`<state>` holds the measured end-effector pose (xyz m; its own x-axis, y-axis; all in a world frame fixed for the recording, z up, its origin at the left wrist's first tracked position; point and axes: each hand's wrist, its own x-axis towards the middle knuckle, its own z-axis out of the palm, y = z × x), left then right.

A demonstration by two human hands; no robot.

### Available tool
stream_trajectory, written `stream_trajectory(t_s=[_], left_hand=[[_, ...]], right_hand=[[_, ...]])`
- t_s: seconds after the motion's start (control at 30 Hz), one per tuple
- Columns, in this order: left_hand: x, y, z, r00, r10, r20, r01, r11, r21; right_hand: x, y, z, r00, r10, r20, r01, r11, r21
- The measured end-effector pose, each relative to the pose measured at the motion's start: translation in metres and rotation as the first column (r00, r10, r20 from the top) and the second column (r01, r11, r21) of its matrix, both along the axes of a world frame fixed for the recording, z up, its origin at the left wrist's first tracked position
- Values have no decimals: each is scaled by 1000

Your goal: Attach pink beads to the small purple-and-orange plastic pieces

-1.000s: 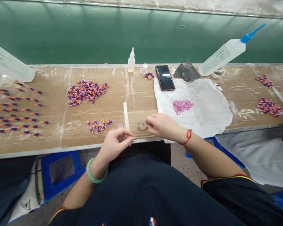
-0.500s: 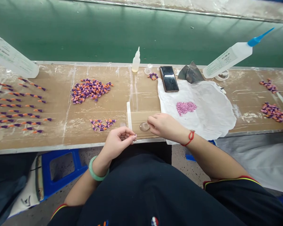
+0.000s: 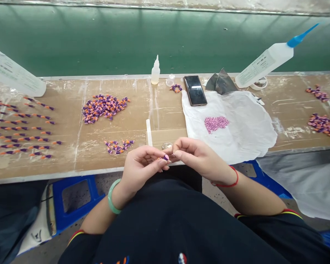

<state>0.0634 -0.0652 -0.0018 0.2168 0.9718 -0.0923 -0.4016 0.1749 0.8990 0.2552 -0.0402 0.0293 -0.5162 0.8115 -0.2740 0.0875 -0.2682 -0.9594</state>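
Between the thumb and fingers of my left hand (image 3: pixel 143 167) is a small purple and orange piece (image 3: pixel 165 157) with a pink end. Close beside it, my right hand (image 3: pixel 195 156) is pinched, thumb against fingertips; what it holds, if anything, is too small to make out. Just behind the fingertips lies a small round clear dish (image 3: pixel 167 145), partly hidden by my right hand. A white strip (image 3: pixel 149 132) lies on the cardboard beyond my left hand. Left of that hand is a small group of similar purple and orange pieces (image 3: pixel 118 147).
A larger heap of pieces (image 3: pixel 104 108) lies farther back, with rows of them (image 3: pixel 24 139) at far left. A white cloth (image 3: pixel 244 124) carries tiny pink bits (image 3: pixel 216 124) and a phone (image 3: pixel 195 90). A small dropper bottle (image 3: pixel 155 71) and large bottles (image 3: pixel 266 65) stand behind.
My right hand has come away from the round dish toward my left hand. The left hand has turned slightly, showing more of the purple piece in its fingers.
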Motion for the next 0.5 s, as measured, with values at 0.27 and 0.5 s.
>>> stream_trajectory(t_s=[0.27, 0.5], left_hand=[[3, -4, 7, 998, 24, -60, -21, 998, 59], [3, -6, 7, 982, 33, -188, -27, 999, 35]], right_hand=[[-3, -6, 8, 998, -13, 53, 8, 996, 93], [-4, -8, 8, 997, -25, 78, 8, 977, 213]])
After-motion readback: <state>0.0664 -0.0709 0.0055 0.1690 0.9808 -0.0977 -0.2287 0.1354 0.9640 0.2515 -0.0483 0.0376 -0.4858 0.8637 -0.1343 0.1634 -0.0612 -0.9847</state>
